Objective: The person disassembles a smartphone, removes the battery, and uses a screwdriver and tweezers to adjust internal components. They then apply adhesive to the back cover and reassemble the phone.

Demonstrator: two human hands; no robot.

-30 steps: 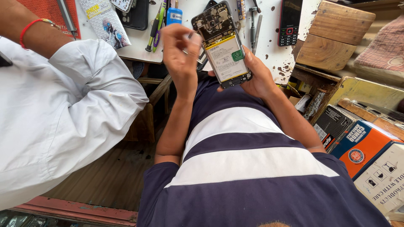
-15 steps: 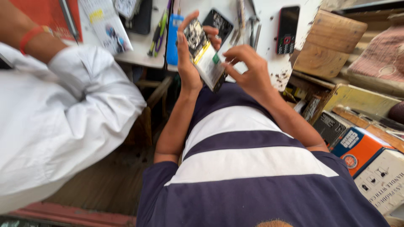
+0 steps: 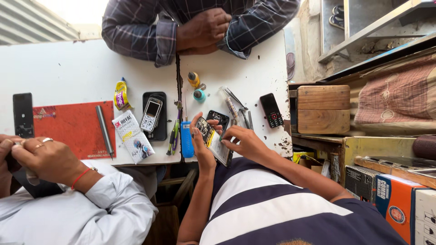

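Head view, read from the left edge: a co-worker's hands (image 3: pixel 38 159) in white sleeves, with rings and a red wrist thread, rest at the corner of the white table (image 3: pixel 68 72), closed around a dark object that is mostly hidden. Just above them a black phone (image 3: pixel 22 115) lies flat beside a red work mat (image 3: pixel 68 129), and a grey screwdriver (image 3: pixel 104 131) lies on the mat's right side. Next come a yellow packet (image 3: pixel 120 95), a small printed box (image 3: pixel 132 136), and a silver keypad phone (image 3: pixel 151 114) resting on a black tray (image 3: pixel 161 119). A blue tool handle (image 3: pixel 186 145) lies at the table's near edge.

Just right of it, the left hand (image 3: pixel 202 147) cradles an opened mobile phone (image 3: pixel 213 141), tilted on edge above the table's edge, fingers wrapped round its back and thumb on its rim. The right hand (image 3: pixel 243 143) meets it from the other side, fingertips curled and pressed on the phone's exposed inside; whether they pinch a small part cannot be told. Behind the phone lies a black back cover (image 3: pixel 219 119), then tweezers (image 3: pixel 236 109) and a black keypad phone (image 3: pixel 271 110). Across the table, another person's clasped hands (image 3: pixel 202 29) rest on it. Wooden blocks (image 3: pixel 323 109) stand at the right.
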